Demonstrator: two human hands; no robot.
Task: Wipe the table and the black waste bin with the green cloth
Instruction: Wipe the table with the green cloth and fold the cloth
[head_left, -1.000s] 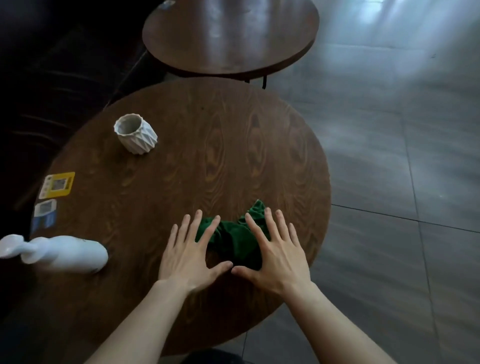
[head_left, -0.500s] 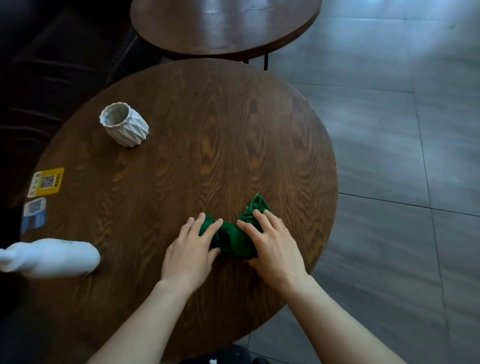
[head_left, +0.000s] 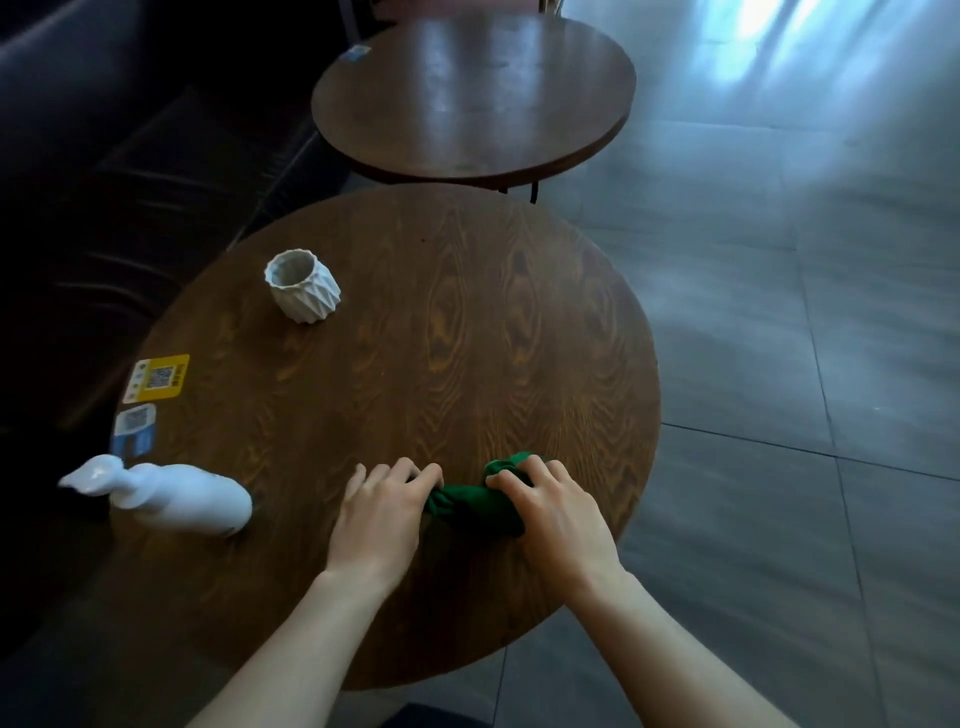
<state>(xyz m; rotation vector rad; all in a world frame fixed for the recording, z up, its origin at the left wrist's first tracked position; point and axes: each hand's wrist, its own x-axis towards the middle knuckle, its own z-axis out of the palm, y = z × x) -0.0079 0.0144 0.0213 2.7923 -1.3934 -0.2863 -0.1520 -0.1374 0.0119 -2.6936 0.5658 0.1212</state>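
Your left hand (head_left: 382, 514) and right hand (head_left: 558, 512) both clamp fingers (head_left: 519, 475) on bunched green cloth (head_left: 475, 501), near worktop (head_left: 467, 322) front right edge. Step: getting cloth ready. Next: press flat, push across wood. Bin not seen.

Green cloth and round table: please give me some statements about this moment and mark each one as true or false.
1. Both hands, the left hand and the right hand, grip the green cloth. True.
2. The cloth lies spread flat. False: it is bunched up between the hands.
3. The white faceted cup stands upright on the table. True.
4. The white pump bottle stands upright. False: it lies on its side near the table's left edge.
5. The black waste bin is on the table. False: no bin is in view.
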